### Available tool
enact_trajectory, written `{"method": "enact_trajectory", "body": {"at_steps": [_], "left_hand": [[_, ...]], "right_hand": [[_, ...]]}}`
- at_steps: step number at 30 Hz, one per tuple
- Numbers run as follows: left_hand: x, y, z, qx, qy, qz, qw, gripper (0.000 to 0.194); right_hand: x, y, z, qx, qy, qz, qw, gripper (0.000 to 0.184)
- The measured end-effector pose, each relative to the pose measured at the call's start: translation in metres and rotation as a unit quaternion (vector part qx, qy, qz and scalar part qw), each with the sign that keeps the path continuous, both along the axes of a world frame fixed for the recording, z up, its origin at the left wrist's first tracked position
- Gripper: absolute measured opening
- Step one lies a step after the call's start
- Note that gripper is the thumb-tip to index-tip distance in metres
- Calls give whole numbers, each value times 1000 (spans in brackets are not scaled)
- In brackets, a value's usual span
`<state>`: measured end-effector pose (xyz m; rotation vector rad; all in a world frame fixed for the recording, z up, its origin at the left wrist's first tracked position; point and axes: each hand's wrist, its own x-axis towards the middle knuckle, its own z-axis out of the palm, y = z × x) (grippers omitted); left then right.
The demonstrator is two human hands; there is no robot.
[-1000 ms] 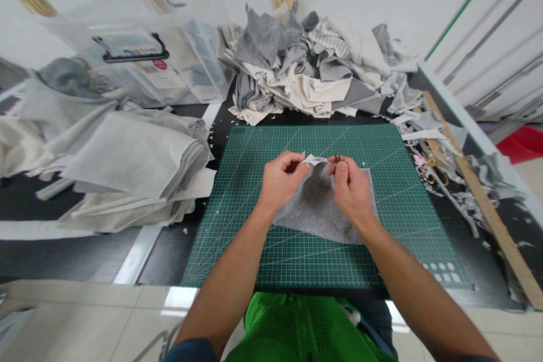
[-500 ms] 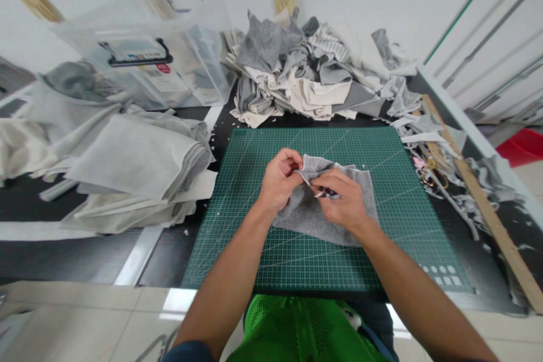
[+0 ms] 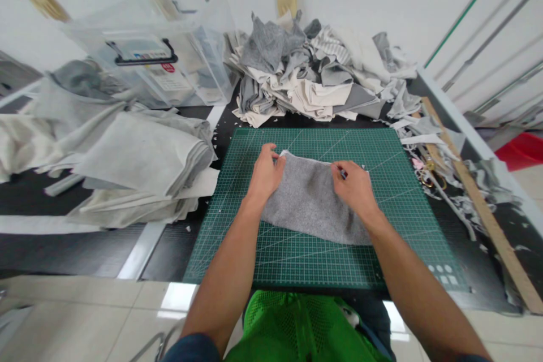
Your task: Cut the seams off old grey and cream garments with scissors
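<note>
A grey piece of fabric (image 3: 311, 198) lies spread on the green cutting mat (image 3: 229, 249), its far edge showing a pale line. At its far left corner, my left hand (image 3: 266, 172) pinches the cloth between thumb and fingers. My right hand (image 3: 356, 188) grips the far edge toward the right side, fingers closed. A small dark object (image 3: 343, 173) shows between the right fingers; most of it is hidden, so its kind is unclear.
Stacked pale cloth pieces (image 3: 139, 153) lie left of the mat, before a clear plastic box (image 3: 212, 62). A heap of grey and cream scraps (image 3: 305, 79) stands behind. On the right are a wooden strip (image 3: 487, 215), gold-handled scissors (image 3: 430, 172) and cloth trimmings.
Both hands have moved apart, the left leftward and the right slightly rightward. The fabric, bunched between them before, is now flatter and stretched out along its far edge.
</note>
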<state>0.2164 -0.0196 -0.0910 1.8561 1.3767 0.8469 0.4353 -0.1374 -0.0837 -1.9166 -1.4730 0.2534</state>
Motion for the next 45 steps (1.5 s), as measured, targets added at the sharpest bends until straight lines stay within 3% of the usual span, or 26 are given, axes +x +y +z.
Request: {"method": "enact_trajectory", "body": {"at_steps": [2,4,6,10,13,17,19,23,26,30,34,36,39,41,43,45], "left_hand": [[-13,8,-3,-80,62,1,995,59],[-23,12,-4,-144,98,-43,984,77],[-28,13,-3,-166,121,-96,974,83],[-29,9,4,-159,137,-112,971,60],[-29,5,15,-113,105,-123,980,50],[-35,-1,34,4,15,-163,986,57],[-43,-2,38,38,24,-155,987,60],[-61,-1,32,16,135,-112,984,68],[-65,-4,29,1,164,-92,982,71],[-40,-22,43,11,146,-79,986,75],[17,-66,66,36,127,-95,987,80],[46,-91,71,38,78,-149,985,76],[71,-115,69,23,15,-246,969,65],[72,-115,64,19,-14,-245,969,51],[62,-105,59,17,-21,-183,983,37],[46,-89,54,27,28,-75,996,28]], "right_hand": [[11,2,-1,-74,-15,-28,997,27],[20,2,-1,-118,-4,-35,992,28],[25,2,-2,-142,19,-28,989,26],[28,2,-2,-151,53,14,987,25],[26,1,2,-132,62,63,987,28],[23,0,8,-100,37,85,991,29],[24,0,7,-106,5,77,991,28],[27,-2,-2,-152,-52,71,985,29],[27,-4,-7,-134,-32,44,989,32],[21,-9,-5,-93,137,21,986,32],[13,-20,7,-90,373,27,923,28],[14,-27,12,-101,437,18,894,26],[22,-37,12,-104,472,-10,875,26],[30,-41,6,-102,467,-36,877,25],[37,-43,-1,-103,427,-63,896,24],[41,-42,-6,-98,340,-74,932,22]]}}
